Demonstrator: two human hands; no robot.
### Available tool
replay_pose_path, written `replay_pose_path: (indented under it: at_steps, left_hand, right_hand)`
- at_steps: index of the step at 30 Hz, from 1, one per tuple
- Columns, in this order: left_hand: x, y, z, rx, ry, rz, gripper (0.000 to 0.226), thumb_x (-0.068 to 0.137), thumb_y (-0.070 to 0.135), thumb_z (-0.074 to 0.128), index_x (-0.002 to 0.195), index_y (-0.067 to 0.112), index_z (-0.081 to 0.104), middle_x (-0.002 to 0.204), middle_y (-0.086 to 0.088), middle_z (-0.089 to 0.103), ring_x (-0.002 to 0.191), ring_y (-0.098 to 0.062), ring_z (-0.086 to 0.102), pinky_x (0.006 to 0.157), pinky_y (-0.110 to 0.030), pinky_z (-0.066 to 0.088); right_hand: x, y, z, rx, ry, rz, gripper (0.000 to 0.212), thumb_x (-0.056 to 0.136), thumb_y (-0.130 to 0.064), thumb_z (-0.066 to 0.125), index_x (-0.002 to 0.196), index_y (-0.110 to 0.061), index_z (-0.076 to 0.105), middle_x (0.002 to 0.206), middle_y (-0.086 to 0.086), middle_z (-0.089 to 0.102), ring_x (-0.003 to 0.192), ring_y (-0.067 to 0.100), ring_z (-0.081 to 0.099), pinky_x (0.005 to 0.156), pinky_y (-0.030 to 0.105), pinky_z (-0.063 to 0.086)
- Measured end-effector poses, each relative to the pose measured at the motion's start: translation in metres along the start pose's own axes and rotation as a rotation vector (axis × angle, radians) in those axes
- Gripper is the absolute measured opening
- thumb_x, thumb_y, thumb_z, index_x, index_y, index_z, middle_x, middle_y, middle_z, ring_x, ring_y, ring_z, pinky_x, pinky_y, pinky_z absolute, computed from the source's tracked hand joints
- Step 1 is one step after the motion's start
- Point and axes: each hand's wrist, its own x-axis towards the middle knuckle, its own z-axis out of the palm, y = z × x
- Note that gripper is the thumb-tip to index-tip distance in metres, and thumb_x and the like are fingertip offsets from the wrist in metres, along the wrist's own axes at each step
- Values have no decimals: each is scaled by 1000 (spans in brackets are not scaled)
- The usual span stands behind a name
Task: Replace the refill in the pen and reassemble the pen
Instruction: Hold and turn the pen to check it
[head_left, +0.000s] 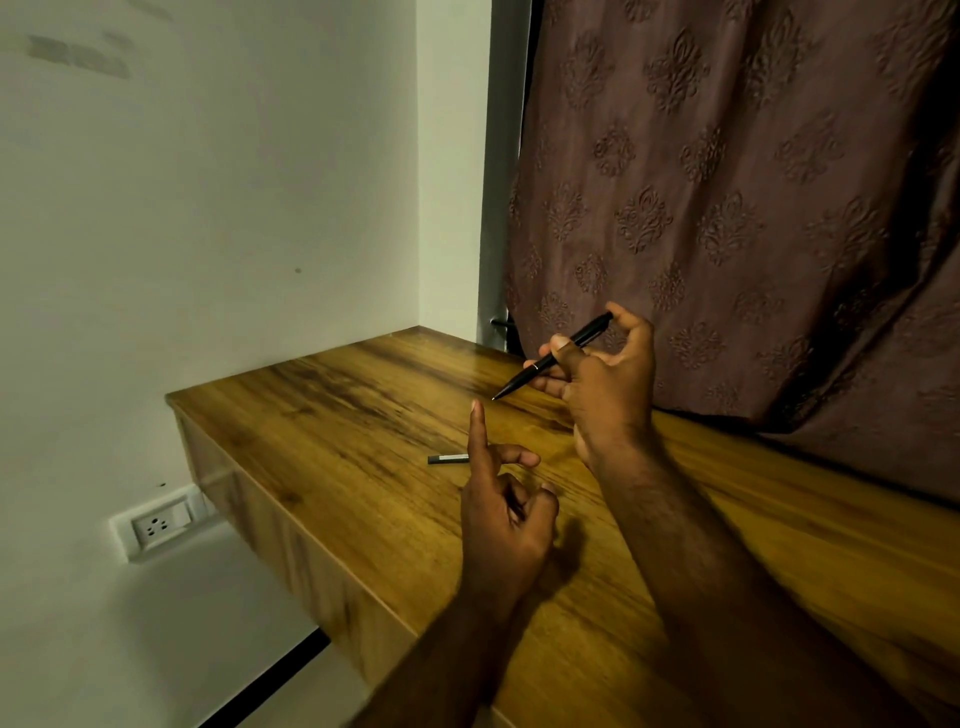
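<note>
A slim black pen (550, 358) with a thin metal ring is held in the air above the wooden table (332, 415), tip pointing down and to the left. My right hand (605, 387) grips it, thumb across the barrel and a finger on the top end. My left hand (506, 512) hovers lower and nearer to me, index finger raised and the other fingers loosely curled, holding nothing. A thin dark refill (448, 459) lies flat on the table just behind the left hand; its right end is hidden by my fingers.
The table's left edge drops off beside a white wall with a socket (158, 525). A brown patterned curtain (727, 208) hangs along the table's far side, close behind my right hand.
</note>
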Motion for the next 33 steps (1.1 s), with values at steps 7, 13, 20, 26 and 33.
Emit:
replay_pose_path:
  at_steps: [7, 13, 20, 26, 33]
  left_hand:
    - [0, -2, 0, 0, 5, -1, 93, 74, 31, 58, 152, 29, 8, 98, 3, 62, 50, -9, 49, 44, -22, 42]
    - [1, -2, 1, 6, 9, -1, 94, 73, 31, 58, 152, 26, 9, 97, 4, 62, 49, -8, 48, 45, -19, 40]
    - [0, -2, 0, 10, 3, 4, 92, 75, 26, 59, 151, 28, 9, 97, 3, 62, 51, -8, 49, 46, -18, 42]
    - [-1, -2, 0, -5, 1, -3, 94, 72, 30, 58, 153, 26, 9, 98, 1, 61, 52, -9, 48, 48, -21, 43]
    - [0, -1, 0, 7, 5, 5, 94, 72, 31, 58, 152, 26, 9, 97, 1, 62, 51, -9, 49, 47, -20, 42]
  right_hand:
    - [0, 0, -1, -4, 31, -11, 58, 90, 5, 58, 137, -20, 34, 87, 13, 65, 63, 12, 70, 62, 42, 60]
    - [-4, -3, 4, -55, -19, -51, 64, 93, 1, 57, 143, -26, 27, 90, 13, 68, 80, 23, 71, 59, 34, 59]
    - [-3, -3, 3, -110, 13, -114, 55, 91, 1, 59, 135, -22, 34, 86, 14, 69, 76, 25, 72, 60, 40, 59]
    - [-4, -3, 4, -142, 18, -144, 67, 92, -2, 59, 144, -30, 26, 85, 8, 70, 78, 19, 72, 66, 39, 61]
    - [-4, -4, 3, -146, -1, -126, 56, 91, 0, 59, 135, -25, 34, 84, 8, 68, 75, 20, 72, 64, 44, 61]
